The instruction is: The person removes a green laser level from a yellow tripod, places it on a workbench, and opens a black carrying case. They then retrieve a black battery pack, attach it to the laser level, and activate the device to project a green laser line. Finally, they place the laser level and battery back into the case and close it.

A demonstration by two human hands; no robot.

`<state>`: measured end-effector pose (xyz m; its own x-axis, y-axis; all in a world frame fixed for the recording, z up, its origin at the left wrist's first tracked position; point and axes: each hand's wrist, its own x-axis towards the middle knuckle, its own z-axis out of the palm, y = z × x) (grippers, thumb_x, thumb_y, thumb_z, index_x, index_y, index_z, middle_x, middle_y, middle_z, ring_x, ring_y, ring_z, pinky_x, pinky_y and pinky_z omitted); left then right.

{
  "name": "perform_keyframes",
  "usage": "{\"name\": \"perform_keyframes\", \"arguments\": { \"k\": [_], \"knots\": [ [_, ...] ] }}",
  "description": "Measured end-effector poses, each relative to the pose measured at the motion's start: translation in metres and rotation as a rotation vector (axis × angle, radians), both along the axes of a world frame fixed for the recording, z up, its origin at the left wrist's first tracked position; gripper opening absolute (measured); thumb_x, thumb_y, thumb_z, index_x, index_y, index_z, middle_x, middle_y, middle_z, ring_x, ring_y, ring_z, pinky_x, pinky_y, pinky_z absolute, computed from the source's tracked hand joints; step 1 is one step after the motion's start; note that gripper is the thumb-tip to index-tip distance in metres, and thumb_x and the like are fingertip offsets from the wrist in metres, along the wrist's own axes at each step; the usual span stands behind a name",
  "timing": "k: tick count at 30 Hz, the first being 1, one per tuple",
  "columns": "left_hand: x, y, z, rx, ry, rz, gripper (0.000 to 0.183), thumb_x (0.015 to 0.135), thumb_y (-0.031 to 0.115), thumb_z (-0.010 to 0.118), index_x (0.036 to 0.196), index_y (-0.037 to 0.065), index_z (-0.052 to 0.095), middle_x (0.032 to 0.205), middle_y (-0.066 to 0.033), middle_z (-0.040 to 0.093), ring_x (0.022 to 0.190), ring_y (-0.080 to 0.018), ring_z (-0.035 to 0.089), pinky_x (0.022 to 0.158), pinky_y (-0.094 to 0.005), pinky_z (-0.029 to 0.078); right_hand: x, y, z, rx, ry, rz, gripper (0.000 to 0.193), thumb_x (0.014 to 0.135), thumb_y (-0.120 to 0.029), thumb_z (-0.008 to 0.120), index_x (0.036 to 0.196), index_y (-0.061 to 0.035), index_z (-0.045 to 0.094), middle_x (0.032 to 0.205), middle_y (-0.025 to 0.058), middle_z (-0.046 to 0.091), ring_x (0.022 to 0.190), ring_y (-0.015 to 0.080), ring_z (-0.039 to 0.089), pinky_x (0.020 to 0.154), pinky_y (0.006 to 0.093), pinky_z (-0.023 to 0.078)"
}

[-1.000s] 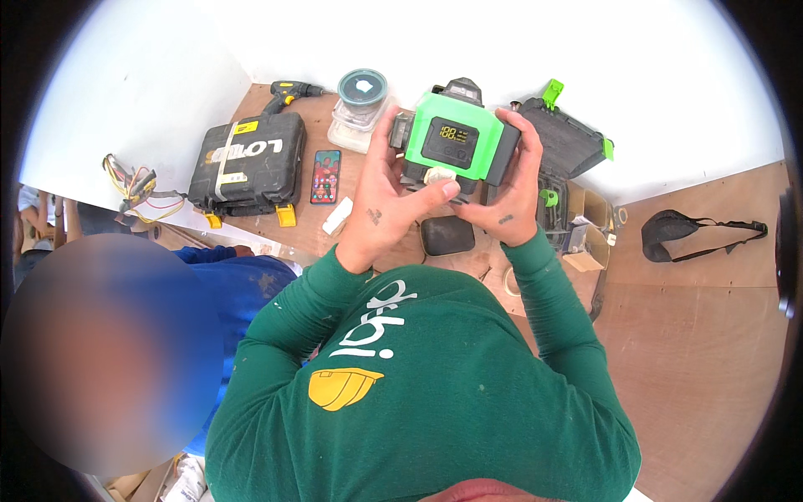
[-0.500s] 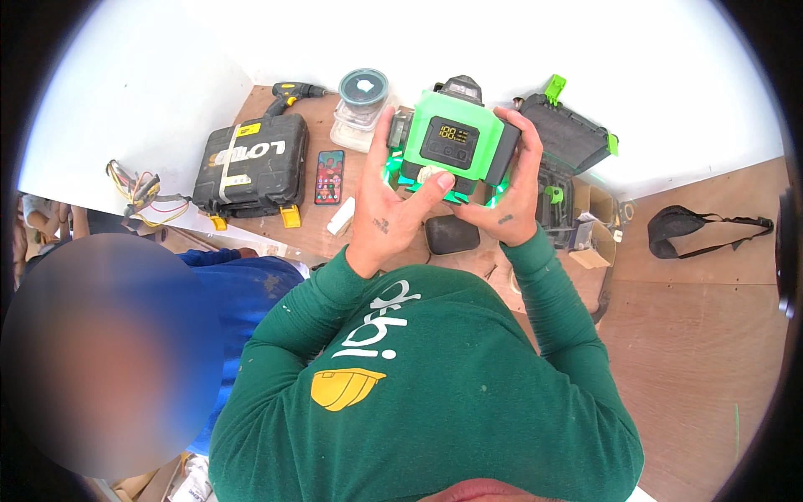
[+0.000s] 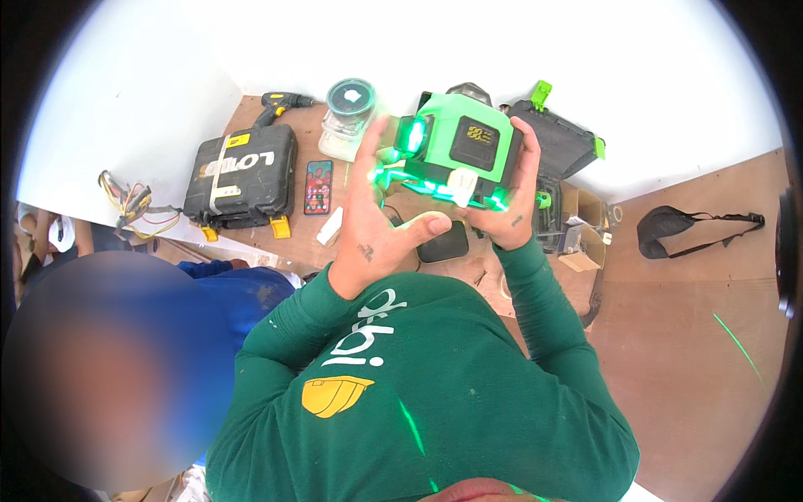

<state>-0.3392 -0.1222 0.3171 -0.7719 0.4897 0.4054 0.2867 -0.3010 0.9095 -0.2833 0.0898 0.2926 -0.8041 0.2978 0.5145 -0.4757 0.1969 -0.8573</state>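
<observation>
A bright green and black laser level (image 3: pixel 478 144) is raised above the table, its small display facing me. Green light glows from its left side and lower edge. My right hand (image 3: pixel 520 197) grips the level along its right side. Beside its left side, my left hand (image 3: pixel 368 230) has its fingers stretched up and its thumb spread out, apart from the housing. A pale tab (image 3: pixel 462 186) shows at the lower edge of the level. Below the level lies a small black pouch (image 3: pixel 443 243) on the wooden table.
To the left lie a black toolbox (image 3: pixel 242 177) with yellow latches, a drill (image 3: pixel 280 106), a phone (image 3: pixel 318 189) and loose wires (image 3: pixel 134 205). Clear containers (image 3: pixel 350 100) stand behind. On the right are an open black case (image 3: pixel 559 140), cardboard boxes (image 3: pixel 583 251) and a strapped pouch (image 3: pixel 665 232). A blue-sleeved person (image 3: pixel 238 301) is close left.
My left hand has come off the level, its thumb moving away from the front. The level has tilted in my right hand. Green laser lines now show on my shirt and more brightly on the right.
</observation>
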Motion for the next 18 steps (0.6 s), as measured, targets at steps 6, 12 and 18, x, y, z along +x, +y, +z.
{"name": "perform_keyframes", "arguments": {
  "k": [6,12,18],
  "knots": [
    [0.001,0.010,-0.001,0.075,-0.081,-0.050,0.118,0.080,0.023,0.093,0.165,-0.003,0.014,0.154,-0.0224,0.044,0.140,-0.0305,0.051,0.115,-0.0442,0.045,0.002,0.006,0.000,0.205,0.082,-0.041,0.121,0.055,-0.017,0.091,0.158,-0.0066,0.028,0.157,0.0173,0.041,0.147,0.0321,0.043,0.123,0.0457,0.034],
    [0.004,0.014,0.003,0.032,-0.093,-0.001,0.107,0.085,0.012,0.087,0.165,-0.002,0.017,0.147,-0.0202,0.050,0.131,-0.0267,0.058,0.109,-0.0392,0.050,0.003,0.010,0.006,0.400,0.167,-0.066,0.119,0.054,-0.017,0.094,0.155,-0.0086,0.034,0.156,0.0209,0.041,0.146,0.0376,0.042,0.121,0.0500,0.036],
    [0.008,0.016,-0.001,0.056,-0.069,0.015,0.094,0.089,0.016,0.076,0.163,-0.002,0.021,0.147,-0.0205,0.050,0.131,-0.0265,0.056,0.110,-0.0406,0.048,0.002,0.009,0.014,0.509,0.214,-0.098,0.116,0.054,-0.017,0.094,0.154,-0.0080,0.036,0.153,0.0227,0.044,0.144,0.0396,0.045,0.120,0.0507,0.038]
  ]
}}
